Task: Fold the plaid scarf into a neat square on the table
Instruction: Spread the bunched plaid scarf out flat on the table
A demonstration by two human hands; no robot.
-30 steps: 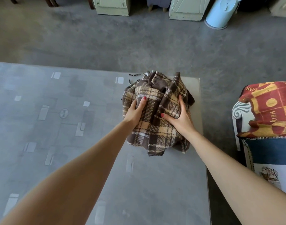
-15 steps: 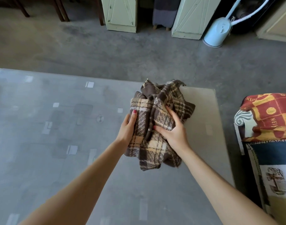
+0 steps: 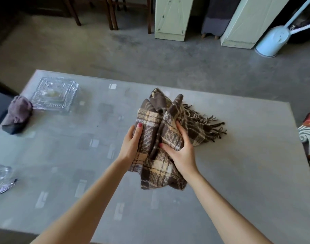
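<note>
Plaid scarf (image 3: 156, 138) bunched on table (image 3: 238, 155), both hands gripping it, left (image 3: 131, 143), right (image 3: 181, 152), fringe trailing right

Both hands hold a bunched plaid scarf (image 3: 156, 138) over the grey table (image 3: 238, 173). The left hand (image 3: 131, 145) grips its left edge, thumb on top; the right hand (image 3: 182, 152) clutches a fold at the middle. The scarf's fringe (image 3: 207, 124) spills rightward onto the table. A glass dish (image 3: 55, 94) and a purple cloth (image 3: 18, 111) sit at the far left.
</note>
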